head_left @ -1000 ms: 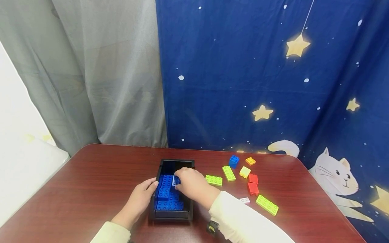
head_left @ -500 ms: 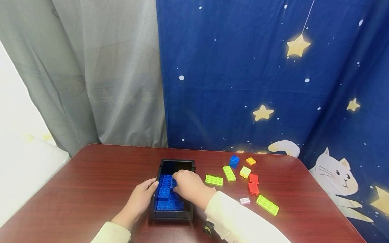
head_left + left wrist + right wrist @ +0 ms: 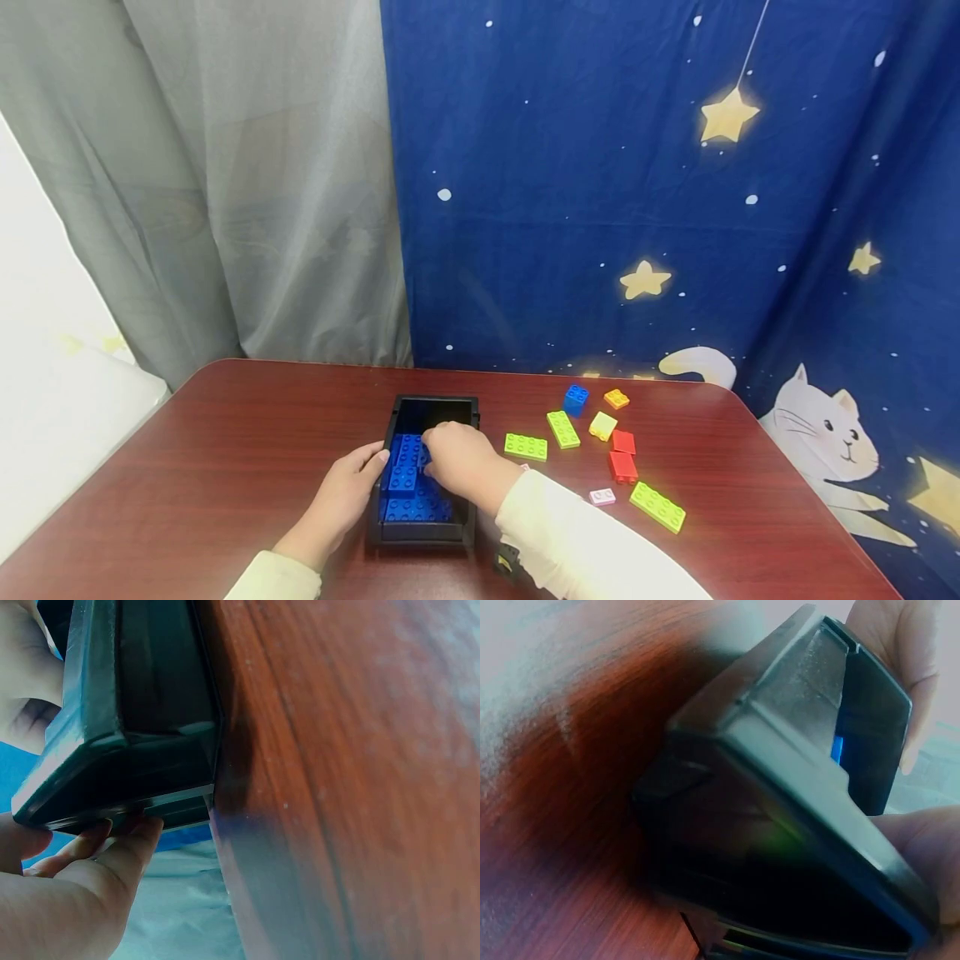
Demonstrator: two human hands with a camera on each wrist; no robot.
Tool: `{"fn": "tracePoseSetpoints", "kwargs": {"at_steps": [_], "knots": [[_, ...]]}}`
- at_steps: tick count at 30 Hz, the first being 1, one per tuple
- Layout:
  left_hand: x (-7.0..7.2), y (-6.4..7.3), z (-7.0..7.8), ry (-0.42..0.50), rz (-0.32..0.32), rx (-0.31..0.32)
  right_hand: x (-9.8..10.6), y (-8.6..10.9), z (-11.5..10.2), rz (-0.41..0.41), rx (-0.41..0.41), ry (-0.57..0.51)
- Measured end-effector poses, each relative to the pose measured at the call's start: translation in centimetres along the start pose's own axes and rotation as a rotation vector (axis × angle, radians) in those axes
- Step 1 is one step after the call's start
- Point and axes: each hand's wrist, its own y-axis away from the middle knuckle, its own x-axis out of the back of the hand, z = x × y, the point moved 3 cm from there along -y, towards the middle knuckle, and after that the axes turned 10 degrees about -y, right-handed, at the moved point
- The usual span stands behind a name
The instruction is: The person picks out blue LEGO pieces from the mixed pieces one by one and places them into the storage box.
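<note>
A black box (image 3: 390, 534) stands on the table, with several blue toy bricks (image 3: 405, 479) laid inside. My left hand (image 3: 341, 492) grips its left wall, thumb at the rim; the left wrist view shows the fingers (image 3: 124, 859) against the outside of the box (image 3: 165, 675). Reaching over the right wall, my right hand (image 3: 465, 467) pinches a small blue brick (image 3: 424, 456) beside the laid ones. That brick is mostly hidden behind the fingers. In the right wrist view the box wall (image 3: 780, 787) hides the right fingertips.
Right of the box lie lime bricks (image 3: 526, 447), a blue brick (image 3: 576, 401), an orange brick (image 3: 617, 399), a pale yellow brick (image 3: 603, 427), red bricks (image 3: 623, 467) and a pink brick (image 3: 602, 497). A blue curtain (image 3: 525, 208) hangs behind the wooden table (image 3: 247, 450).
My right hand has shifted slightly left and toward me inside the box, and the pinched brick now sits lower against the laid bricks. The left hand keeps its hold on the wall.
</note>
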Motion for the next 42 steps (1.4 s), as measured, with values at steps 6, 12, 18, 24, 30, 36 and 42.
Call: {"fn": "tracePoseSetpoints", "kwargs": {"at_steps": [6, 12, 18, 24, 30, 36, 42], "knots": [[0.01, 0.07, 0.07, 0.001, 0.002, -0.003, -0.17, -0.24, 0.02, -0.019, -0.012, -0.021], [0.01, 0.08, 0.06, -0.005, -0.001, 0.001, -0.11, -0.33, 0.00, -0.021, -0.012, -0.026], [-0.01, 0.00, 0.02, -0.013, -0.003, 0.006, -0.20, -0.44, -0.09, -0.023, -0.019, -0.024], [0.01, -0.06, 0.01, -0.015, -0.008, 0.007, -0.21, -0.56, -0.30, -0.032, -0.024, -0.002], [0.01, -0.11, -0.01, -0.009, -0.003, -0.002, -0.23, -0.63, -0.43, -0.053, -0.050, -0.005], [-0.02, -0.16, -0.10, -0.011, -0.001, -0.002, -0.30, -0.70, -0.54, -0.064, -0.057, -0.005], [-0.07, -0.21, -0.25, -0.012, 0.000, -0.002, -0.41, -0.75, -0.65, -0.071, -0.066, -0.018]]}}
